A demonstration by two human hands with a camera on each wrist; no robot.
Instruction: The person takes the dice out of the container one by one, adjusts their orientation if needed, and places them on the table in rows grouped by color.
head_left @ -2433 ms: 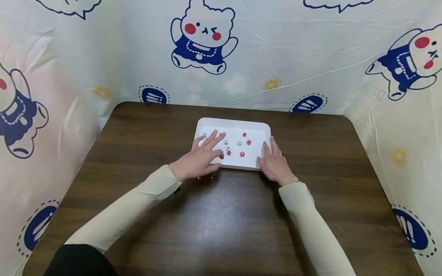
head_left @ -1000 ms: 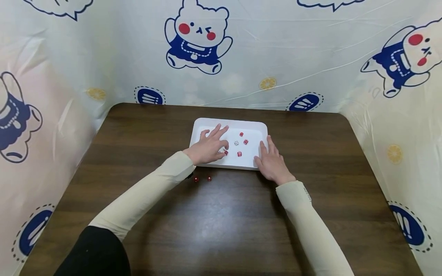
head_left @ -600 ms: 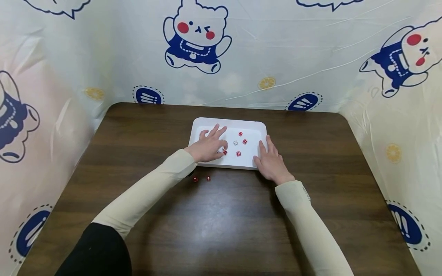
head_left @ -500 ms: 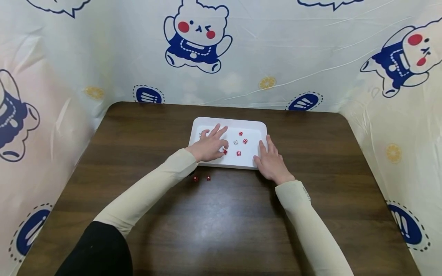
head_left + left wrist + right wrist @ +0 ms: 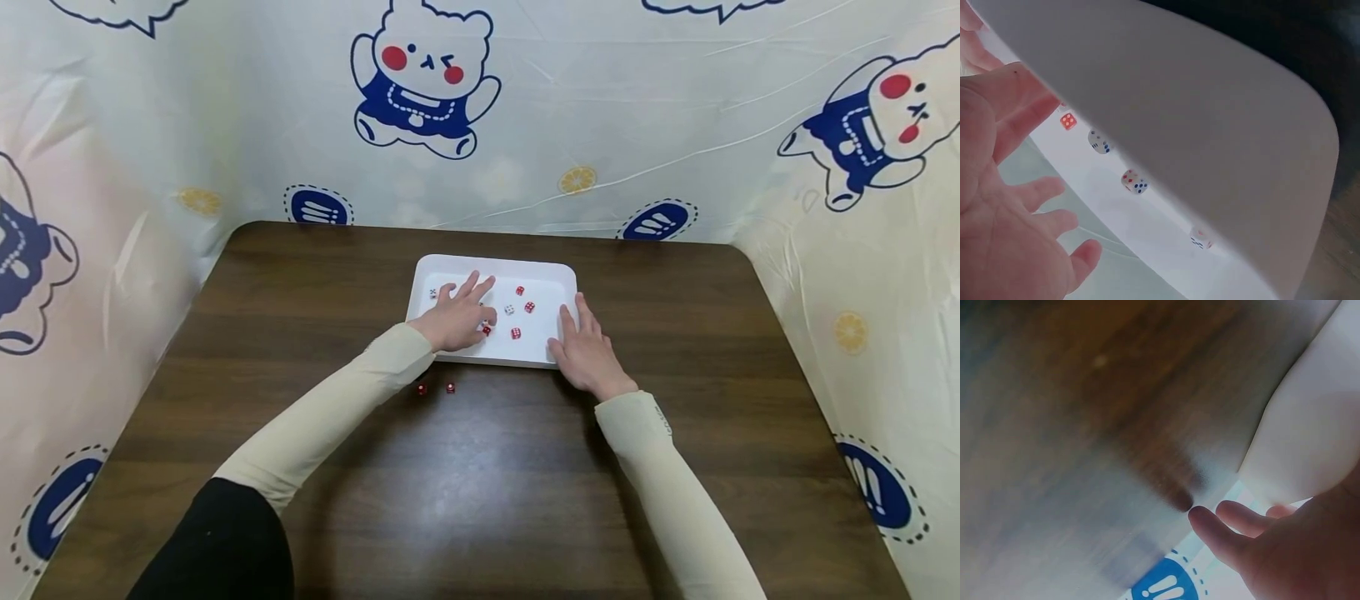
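Note:
A white tray (image 5: 543, 354) lies on the table with several small red and white dice inside. My left hand (image 5: 453, 321) reaches over its left half, thumb and index fingertips pinching at a die (image 5: 486, 331), the other fingers spread out. In the left wrist view the tray's wall partly hides these fingertips; a red die (image 5: 1068, 120) and several white dice, one of them a white die (image 5: 1134, 181), show past the rim. At the tray's right edge rests my right hand (image 5: 591, 354), fingers extended and thumb on the rim.
Two red dice, including a red die (image 5: 451, 387), lie on the brown wooden table (image 5: 465, 492) in front of the tray. Behind and beside the table hangs a curtain (image 5: 585, 92) printed with bears.
My left hand has shifted right across the tray, its forearm swinging inward, then stayed nearly still. The right hand keeps its place at the tray. The head view has turned slightly.

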